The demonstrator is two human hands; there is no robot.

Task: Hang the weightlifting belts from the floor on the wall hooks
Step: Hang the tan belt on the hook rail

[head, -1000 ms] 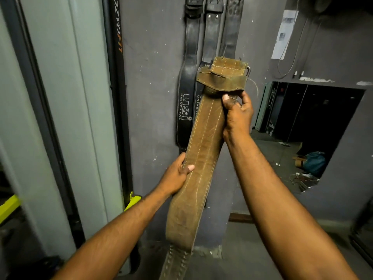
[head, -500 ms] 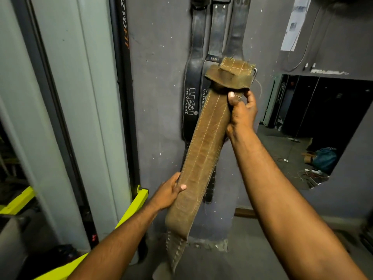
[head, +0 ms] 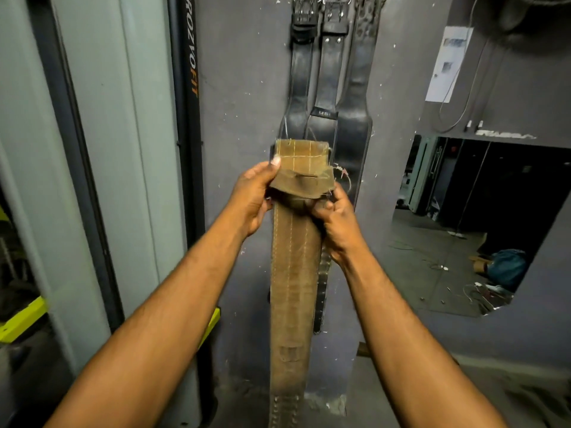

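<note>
Tan suede belt (head: pixel 293 273) raised toward the hooks.
We clench its folded buckle end, left hand (head: pixel 251 197) at nine o'clock, right hand (head: pixel 338 225) at four, readying the loop below three black belts (head: pixel 327 88).

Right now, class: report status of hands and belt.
Both hands, left and right, grip brown belt near its top. Not hung. Black belts occupy the hooks above.

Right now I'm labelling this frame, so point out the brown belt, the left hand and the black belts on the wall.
brown belt (head: pixel 293 273), head view, middle of the hanging strap.
left hand (head: pixel 251 196), head view, back of the hand.
black belts (head: pixel 327 84), head view, middle belt's strap.
</note>
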